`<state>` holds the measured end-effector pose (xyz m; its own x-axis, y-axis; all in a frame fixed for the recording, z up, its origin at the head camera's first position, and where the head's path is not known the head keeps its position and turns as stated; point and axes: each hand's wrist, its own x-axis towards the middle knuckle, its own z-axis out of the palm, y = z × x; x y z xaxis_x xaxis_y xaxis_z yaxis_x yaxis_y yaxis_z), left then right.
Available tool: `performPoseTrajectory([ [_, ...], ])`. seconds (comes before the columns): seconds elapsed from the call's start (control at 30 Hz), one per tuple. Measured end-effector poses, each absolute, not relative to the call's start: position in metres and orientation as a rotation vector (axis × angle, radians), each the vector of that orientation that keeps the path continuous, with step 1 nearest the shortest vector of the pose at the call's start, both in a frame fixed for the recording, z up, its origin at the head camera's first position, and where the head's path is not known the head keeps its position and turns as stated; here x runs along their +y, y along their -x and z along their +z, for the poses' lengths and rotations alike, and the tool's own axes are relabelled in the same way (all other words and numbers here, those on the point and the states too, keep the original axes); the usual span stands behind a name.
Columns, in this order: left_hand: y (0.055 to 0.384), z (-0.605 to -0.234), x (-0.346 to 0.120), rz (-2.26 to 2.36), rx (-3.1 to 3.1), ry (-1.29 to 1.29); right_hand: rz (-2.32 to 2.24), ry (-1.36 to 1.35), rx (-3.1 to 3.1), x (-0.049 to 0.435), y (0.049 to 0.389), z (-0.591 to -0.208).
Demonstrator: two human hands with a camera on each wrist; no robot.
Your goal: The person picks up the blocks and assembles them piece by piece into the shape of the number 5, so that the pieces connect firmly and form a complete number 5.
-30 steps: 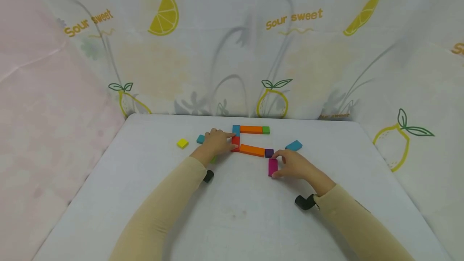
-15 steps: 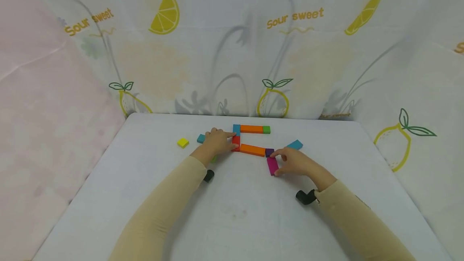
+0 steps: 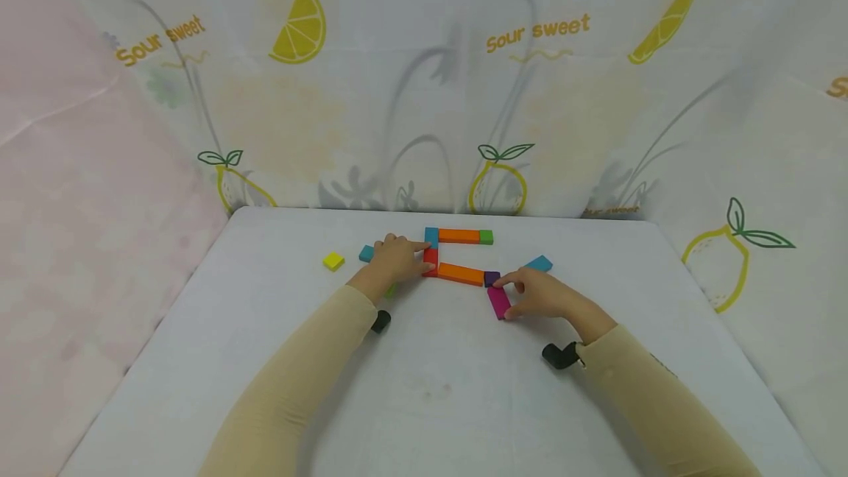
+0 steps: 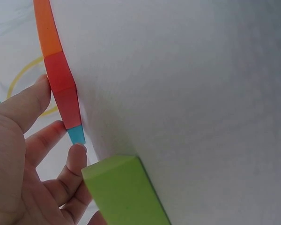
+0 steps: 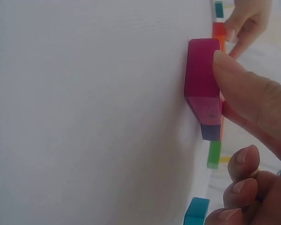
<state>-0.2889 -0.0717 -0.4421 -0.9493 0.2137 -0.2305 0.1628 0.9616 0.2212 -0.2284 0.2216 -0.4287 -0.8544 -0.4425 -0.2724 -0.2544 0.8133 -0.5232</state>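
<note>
My right hand (image 3: pixel 539 295) pinches a magenta block (image 3: pixel 499 303) between thumb and index finger. The block lies slightly tilted, its far end against a small purple block (image 3: pixel 492 279). From there a long orange block (image 3: pixel 461 275) runs left to a red block (image 3: pixel 430 259). My left hand (image 3: pixel 395 260) reaches in from the left, its extended thumb on the red block and index finger at the blue block (image 3: pixel 432 234) beyond it. Another orange block (image 3: pixel 459 236) extends right from that blue one and ends in a green block (image 3: pixel 486 237).
A loose blue block (image 3: pixel 542 263) lies beyond my right hand. Left of my left hand are a yellow block (image 3: pixel 334 261) and a teal-blue block (image 3: pixel 366 253). A light green block (image 4: pixel 126 192) sits beneath the left hand, mostly hidden in the head view.
The magenta block has turned from straight to slightly slanted, its far end shifting left against the purple block. My right hand moved along with it; the left hand stayed in place.
</note>
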Motion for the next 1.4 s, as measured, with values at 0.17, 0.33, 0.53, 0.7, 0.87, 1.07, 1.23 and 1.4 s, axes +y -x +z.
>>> performPoseTrajectory([
  [0.17, 0.2877, -0.4412, -0.0719, 0.304, 2.851, -0.252, -0.686, 0.513, 2.602, 0.222, 0.228, -0.4276],
  [0.33, 0.287, -0.4416, -0.0717, 0.305, 2.86, -0.253, -0.684, 0.503, 2.604, 0.2215, 0.2271, -0.4259],
  [0.53, 0.288, -0.4421, -0.0723, 0.296, 2.868, -0.27, -0.684, 0.513, 2.607, 0.2215, 0.226, -0.4226],
  [0.7, 0.2886, -0.442, -0.0722, 0.299, 2.866, -0.271, -0.691, 0.515, 2.603, 0.2217, 0.2255, -0.4216],
  [0.87, 0.2891, -0.4421, -0.0722, 0.298, 2.867, -0.268, -0.692, 0.517, 2.601, 0.222, 0.2259, -0.4221],
  [1.07, 0.2895, -0.4421, -0.0724, 0.296, 2.862, -0.266, -0.681, 0.515, 2.601, 0.222, 0.227, -0.4225],
  [1.23, 0.2884, -0.4412, -0.0727, 0.301, 2.864, -0.272, -0.67, 0.504, 2.599, 0.2219, 0.2284, -0.4235],
  [1.4, 0.2873, -0.4403, -0.073, 0.301, 2.867, -0.288, -0.675, 0.499, 2.595, 0.2224, 0.229, -0.4245],
])
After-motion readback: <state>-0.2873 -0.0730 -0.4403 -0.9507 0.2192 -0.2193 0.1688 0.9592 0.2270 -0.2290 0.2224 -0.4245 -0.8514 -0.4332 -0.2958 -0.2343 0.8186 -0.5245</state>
